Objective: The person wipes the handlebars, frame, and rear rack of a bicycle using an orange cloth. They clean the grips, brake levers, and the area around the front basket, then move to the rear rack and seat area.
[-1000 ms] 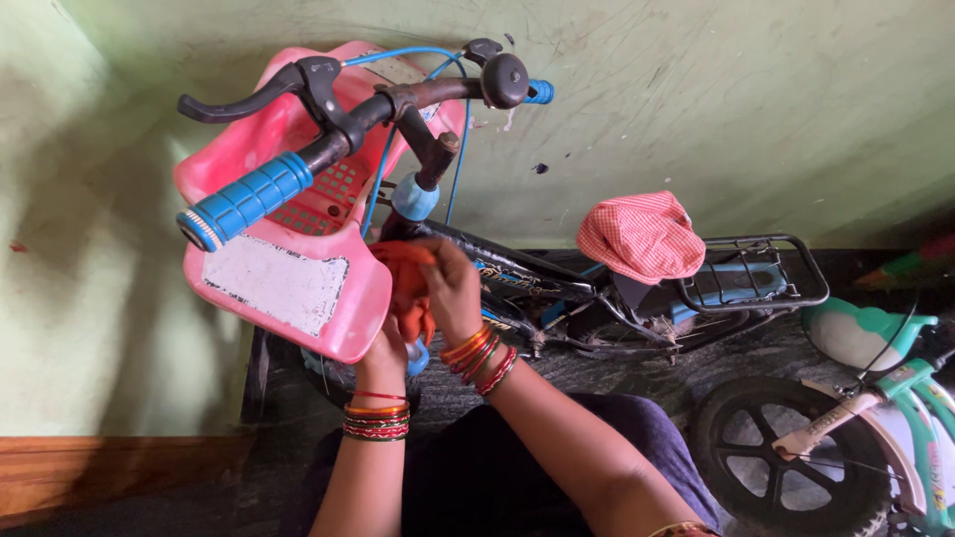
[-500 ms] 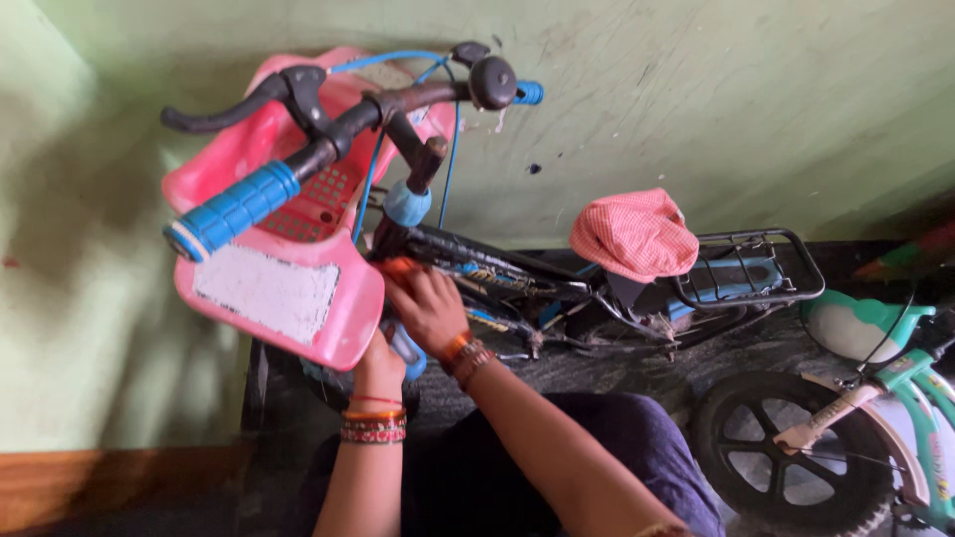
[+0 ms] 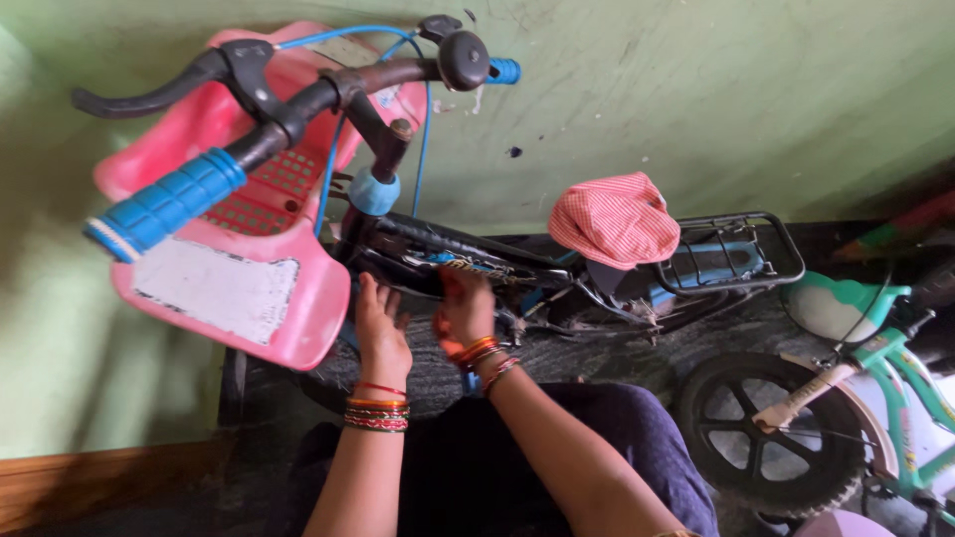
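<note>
A small black bicycle (image 3: pixel 468 261) leans against a green wall, with a pink plastic basket (image 3: pixel 229 288) under its handlebar and a blue grip (image 3: pixel 164 204) at the near end. My right hand (image 3: pixel 468 316) presses a mostly hidden orange cloth (image 3: pixel 440 320) against the underside of the black frame tube. My left hand (image 3: pixel 381 328) is beside it with fingers spread, just below the frame and next to the basket's lower corner. Both wrists wear red and orange bangles.
A red checked cloth (image 3: pixel 614 221) covers the bicycle seat, and a black rear rack (image 3: pixel 736 261) sits behind it. A second, teal bicycle (image 3: pixel 880 358) with a black wheel (image 3: pixel 766 438) stands at the right. My dark-clothed knee is below my hands.
My right hand has slid with the cloth from the head tube down and right along the frame. My left hand has let go and opened. The view has shifted, the bicycle appearing further left.
</note>
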